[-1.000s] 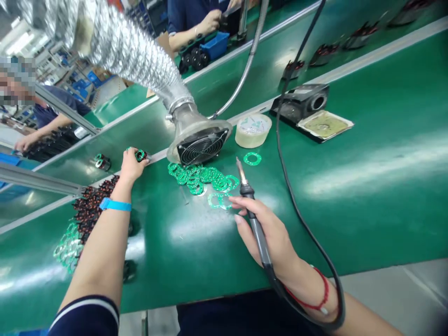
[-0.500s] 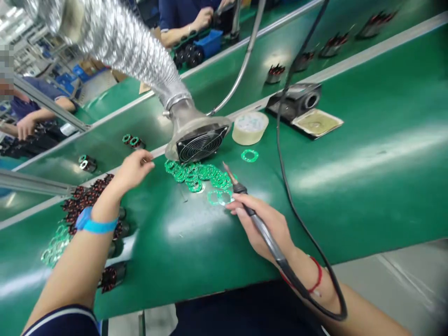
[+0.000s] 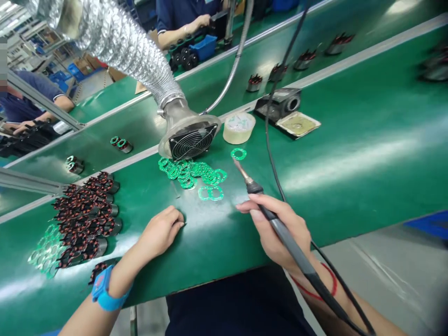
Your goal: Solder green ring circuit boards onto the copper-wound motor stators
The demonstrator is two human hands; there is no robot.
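My right hand point(image 3: 280, 228) grips a soldering iron point(image 3: 289, 240) like a pen, its tip pointing up and left toward a single green ring-shaped circuit board point(image 3: 238, 154). My left hand point(image 3: 163, 228) rests low over the green bench, fingers pinched together; a tiny dark spot shows at the fingertips, too small to name. Between and beyond the hands lies a loose pile of green ring boards point(image 3: 203, 171), with a couple more ring boards point(image 3: 211, 192) just in front. Left of my left hand stand rows of motor stators point(image 3: 89, 210) with copper windings and dark wire ends.
A fume extractor hood point(image 3: 191, 135) on a foil duct overhangs the pile. Behind are a tape roll point(image 3: 239, 128) and an iron stand point(image 3: 285, 105) with a yellow sponge point(image 3: 298, 124). The iron's cable point(image 3: 269, 140) crosses the bench. Stators point(image 3: 304, 60) line the rear strip; co-workers sit beyond.
My left hand has moved from beside the rear ledge down toward the near bench, its fingers now closed. My right hand has shifted slightly right and down with the soldering iron; the view has shifted.
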